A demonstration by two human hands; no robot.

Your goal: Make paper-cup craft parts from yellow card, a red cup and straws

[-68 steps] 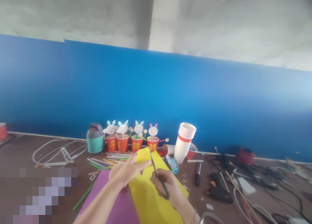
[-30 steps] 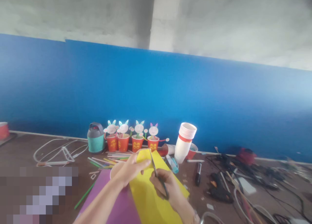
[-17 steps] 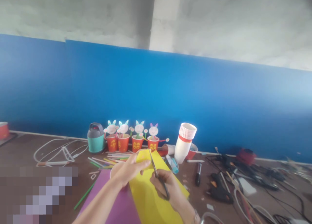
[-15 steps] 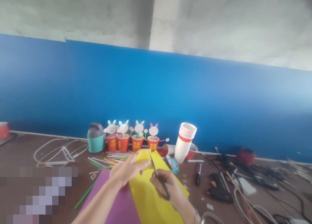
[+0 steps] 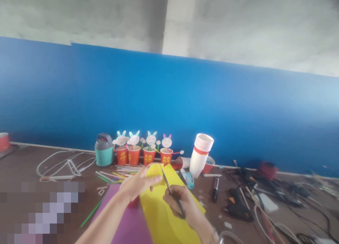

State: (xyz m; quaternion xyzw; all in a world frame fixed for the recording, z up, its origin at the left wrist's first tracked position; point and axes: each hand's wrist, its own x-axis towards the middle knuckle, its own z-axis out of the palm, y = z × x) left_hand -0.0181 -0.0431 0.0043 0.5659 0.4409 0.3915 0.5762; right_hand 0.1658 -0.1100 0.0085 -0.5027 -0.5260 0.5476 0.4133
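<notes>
My left hand (image 5: pixel 139 183) pinches a small piece of yellow paper (image 5: pixel 154 170) between thumb and fingers. Dark-handled scissors (image 5: pixel 173 194) are gripped in my right hand (image 5: pixel 182 199), their blades pointing up and away along the right edge of that piece. Below both hands lies a larger sheet of yellow paper (image 5: pixel 169 222), overlapping a purple sheet (image 5: pixel 131 222). A paper cup, mostly hidden, shows its pale rim and red side behind my left hand and wrist.
Several red paper cups with rabbit figures (image 5: pixel 166 155) line the back, beside a teal container (image 5: pixel 104 154). A leaning stack of white cups (image 5: pixel 200 157) stands to their right. Marker (image 5: pixel 215 190), glue gun (image 5: pixel 238 205) and tangled cables occupy the right; thin coloured sticks (image 5: pixel 125 171) lie behind my left hand.
My left hand and the small yellow piece have shifted slightly left. The scissors' blades have tilted a little to the left; everything else stays in place.
</notes>
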